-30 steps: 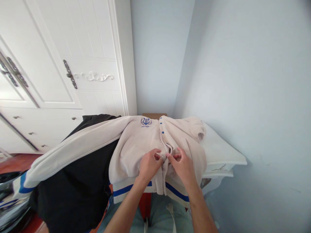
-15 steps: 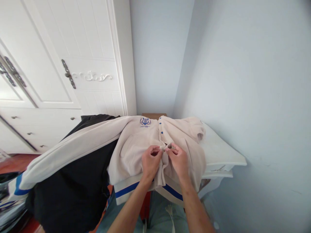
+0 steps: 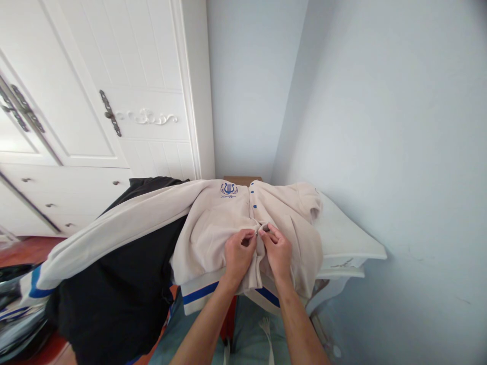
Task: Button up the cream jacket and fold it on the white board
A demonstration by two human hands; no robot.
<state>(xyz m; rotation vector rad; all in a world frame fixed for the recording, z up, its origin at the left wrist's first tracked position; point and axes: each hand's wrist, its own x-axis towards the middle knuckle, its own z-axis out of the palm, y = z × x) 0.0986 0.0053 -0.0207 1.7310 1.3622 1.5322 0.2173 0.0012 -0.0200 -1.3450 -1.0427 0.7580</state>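
A cream jacket (image 3: 207, 233) with blue snap buttons, a blue lyre emblem and blue-striped hem lies spread in front of me. Its left-lying sleeve stretches out over a black garment (image 3: 122, 284). At the middle of the front opening, my left hand (image 3: 240, 251) pinches one placket edge between thumb and fingers. My right hand (image 3: 277, 246) pinches the opposite edge, its fingertips almost meeting those of the left. Whatever button sits between the fingertips is mostly hidden. Several blue snaps show above the hands, along the upper placket.
Beneath the jacket, a white table (image 3: 350, 233) sticks out to the right, against the pale blue wall (image 3: 399, 126). A white wardrobe (image 3: 152, 66) with dark handles stands at the back left. Plastic-wrapped items (image 3: 23, 324) lie at the lower left on the reddish floor.
Both hands keep their pinch on the placket, the fingertips drawn slightly closer together. The view has shifted a little; the jacket stays in place.
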